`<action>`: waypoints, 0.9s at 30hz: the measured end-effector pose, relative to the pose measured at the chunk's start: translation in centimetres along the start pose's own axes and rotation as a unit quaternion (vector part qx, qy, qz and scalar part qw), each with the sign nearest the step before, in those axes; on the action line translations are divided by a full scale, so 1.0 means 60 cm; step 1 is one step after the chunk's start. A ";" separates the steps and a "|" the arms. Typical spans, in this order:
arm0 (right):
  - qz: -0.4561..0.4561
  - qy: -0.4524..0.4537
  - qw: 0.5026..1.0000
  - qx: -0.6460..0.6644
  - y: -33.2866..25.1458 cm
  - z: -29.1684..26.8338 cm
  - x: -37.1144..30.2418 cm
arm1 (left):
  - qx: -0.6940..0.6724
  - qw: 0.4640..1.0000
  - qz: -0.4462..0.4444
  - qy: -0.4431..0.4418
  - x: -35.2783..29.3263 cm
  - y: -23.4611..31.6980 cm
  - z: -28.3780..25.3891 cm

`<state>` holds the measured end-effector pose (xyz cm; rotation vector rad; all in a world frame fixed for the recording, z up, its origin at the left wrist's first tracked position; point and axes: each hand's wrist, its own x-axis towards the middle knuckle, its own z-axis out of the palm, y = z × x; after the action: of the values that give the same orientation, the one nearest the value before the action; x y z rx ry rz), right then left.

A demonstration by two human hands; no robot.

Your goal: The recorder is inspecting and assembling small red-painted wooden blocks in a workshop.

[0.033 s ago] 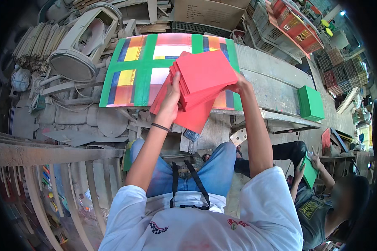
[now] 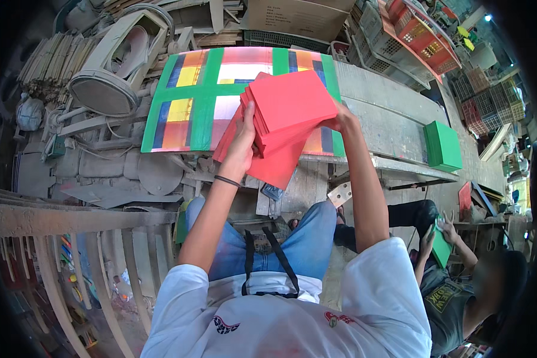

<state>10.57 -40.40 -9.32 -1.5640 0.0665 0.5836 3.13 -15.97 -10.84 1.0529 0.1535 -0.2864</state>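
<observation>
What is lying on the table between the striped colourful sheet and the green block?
In the head view, only bare grey tabletop lies between the striped colourful sheet and the green block; nothing rests on that stretch.

The red sheets (image 2: 289,110) look like matt, smooth paper or thin card; the striped sheet (image 2: 191,107) under them is glossier. The workbench (image 2: 388,119) is rough, dusty grey wood, with a matt green block (image 2: 443,146) near its right edge
</observation>
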 end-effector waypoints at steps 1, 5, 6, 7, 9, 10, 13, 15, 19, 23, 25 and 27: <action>0.004 0.000 1.000 -0.025 -0.008 0.012 -0.002 | -0.038 0.999 0.011 -0.028 -0.006 0.005 0.000; 0.001 0.033 0.999 0.018 -0.033 0.042 -0.028 | -0.025 0.999 0.029 0.006 -0.002 0.000 0.001; 0.006 0.007 0.999 0.047 -0.047 0.038 -0.033 | -0.025 0.999 0.030 0.006 -0.001 -0.001 0.001; 0.012 -0.020 0.997 0.076 -0.060 0.036 -0.038 | -0.019 0.999 0.036 0.026 -0.002 -0.002 -0.002; -0.033 -0.039 0.993 0.105 -0.084 0.040 -0.063 | -0.014 0.998 0.044 0.046 -0.010 0.007 0.005; -0.076 -0.055 0.986 0.137 -0.092 0.041 -0.075 | -0.037 0.996 0.041 0.067 -0.022 0.026 0.022; -0.040 -0.022 0.997 -0.069 -0.119 0.056 -0.060 | -0.077 0.993 0.068 0.054 -0.014 0.028 0.039; -0.061 0.046 0.991 -0.113 -0.112 0.073 -0.047 | -0.094 0.991 0.094 0.019 -0.012 0.023 0.058; -0.057 0.026 0.990 -0.127 -0.137 0.102 -0.058 | -0.045 0.989 0.106 0.095 0.018 0.002 0.041; -0.050 0.013 0.985 -0.165 -0.134 0.107 -0.054 | -0.133 0.979 0.120 0.099 0.003 0.005 0.059; -0.042 0.020 0.987 -0.157 -0.133 0.102 -0.055 | -0.150 0.977 0.126 0.084 0.000 0.006 0.057; -0.036 0.024 0.988 -0.149 -0.127 0.090 -0.046 | -0.112 0.983 0.132 0.068 0.001 0.009 0.047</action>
<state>9.42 -35.39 -1.02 -1.8629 -0.0441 0.5158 3.32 -18.18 -9.01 0.8563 0.1626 0.0434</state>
